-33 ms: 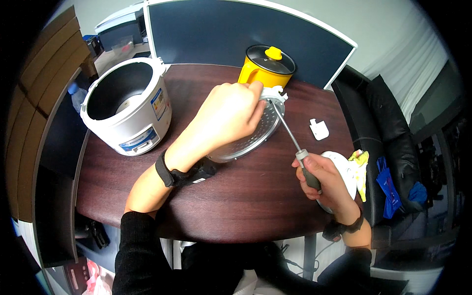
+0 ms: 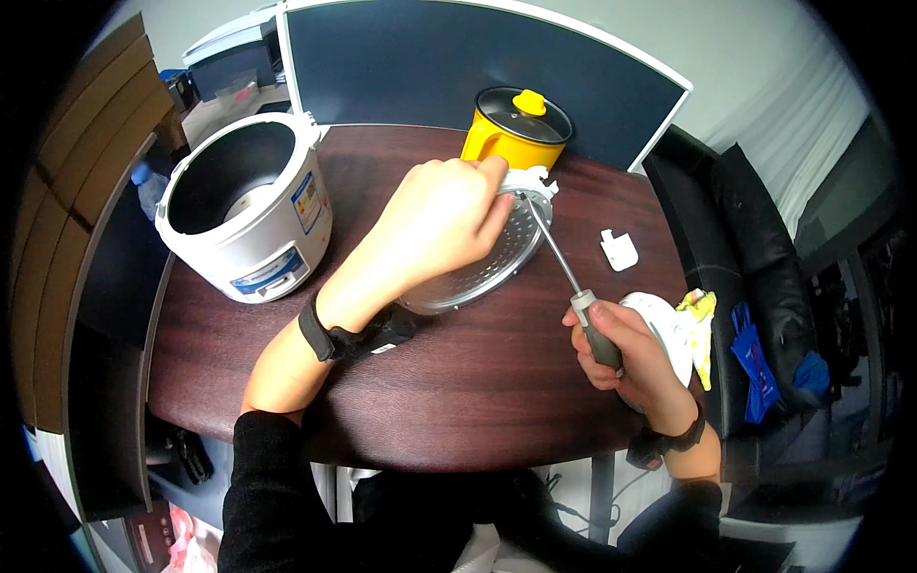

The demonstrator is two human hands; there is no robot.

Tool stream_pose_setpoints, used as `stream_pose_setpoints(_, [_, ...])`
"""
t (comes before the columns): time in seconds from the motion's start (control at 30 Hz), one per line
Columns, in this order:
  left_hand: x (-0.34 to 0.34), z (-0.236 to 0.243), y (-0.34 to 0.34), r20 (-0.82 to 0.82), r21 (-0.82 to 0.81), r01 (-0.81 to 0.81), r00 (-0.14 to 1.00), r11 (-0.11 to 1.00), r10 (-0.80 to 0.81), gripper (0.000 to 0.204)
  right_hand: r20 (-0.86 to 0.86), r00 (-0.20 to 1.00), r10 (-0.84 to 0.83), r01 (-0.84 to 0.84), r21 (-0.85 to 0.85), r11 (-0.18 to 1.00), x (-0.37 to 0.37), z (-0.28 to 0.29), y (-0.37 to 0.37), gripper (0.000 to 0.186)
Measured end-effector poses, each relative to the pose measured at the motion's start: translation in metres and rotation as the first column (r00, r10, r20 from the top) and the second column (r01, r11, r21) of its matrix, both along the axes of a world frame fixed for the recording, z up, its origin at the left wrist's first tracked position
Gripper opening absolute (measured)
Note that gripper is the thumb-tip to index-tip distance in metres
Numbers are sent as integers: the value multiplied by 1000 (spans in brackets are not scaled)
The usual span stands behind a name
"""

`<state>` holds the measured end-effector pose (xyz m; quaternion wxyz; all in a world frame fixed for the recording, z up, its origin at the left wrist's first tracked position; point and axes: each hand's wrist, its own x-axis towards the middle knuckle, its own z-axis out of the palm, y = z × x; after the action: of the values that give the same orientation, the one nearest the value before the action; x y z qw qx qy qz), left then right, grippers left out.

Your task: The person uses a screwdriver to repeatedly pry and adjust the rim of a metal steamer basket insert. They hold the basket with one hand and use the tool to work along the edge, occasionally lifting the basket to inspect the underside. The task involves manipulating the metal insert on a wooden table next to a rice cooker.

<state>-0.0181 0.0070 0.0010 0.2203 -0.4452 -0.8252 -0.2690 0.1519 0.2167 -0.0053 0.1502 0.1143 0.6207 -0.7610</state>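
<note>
My left hand (image 2: 444, 215) is closed on the far rim of a round rice cooker lid (image 2: 511, 250), covering much of it. The lid's perforated metal underside faces up, and a white plastic hinge piece (image 2: 527, 181) sticks out at its far edge. My right hand (image 2: 635, 353) grips a screwdriver (image 2: 559, 253) by its grey handle. Its shaft slants up and left, with the tip at the lid's rim beside the hinge piece. Whether the tip sits in a screw is too small to tell.
A white rice cooker body (image 2: 258, 215) stands open at the left. Behind the lid is a yellow pot (image 2: 521, 134) with a glass lid. To the right lie a small white plastic piece (image 2: 619, 250), a round white part (image 2: 664, 320) and a yellow patterned cloth (image 2: 700, 334). A dark partition (image 2: 401, 67) borders the table.
</note>
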Motion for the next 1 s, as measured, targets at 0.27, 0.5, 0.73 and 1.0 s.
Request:
stream_pose_setpoints(0.27, [0, 4, 0, 45, -1, 23, 999, 1000, -23, 25, -514, 780, 356, 465, 858, 219, -1, 2, 7, 24])
stream_pose_setpoints(0.5, [4, 2, 0, 12, -16, 41, 999, 999, -40, 22, -483, 755, 444, 572, 816, -86, 6, 26, -5, 20])
stream_pose_setpoints(0.73, [2, 1, 2, 12, -20, 27, 1000, 999, -26, 21, -454, 845, 282, 387, 884, 263, -2, 11, -1, 25])
stream_pose_setpoints(1.0, [6, 1, 1, -12, -15, 6, 1000, 1000, -7, 21, -106, 994, -22, 48, 243, 969, 0, -14, -3, 32])
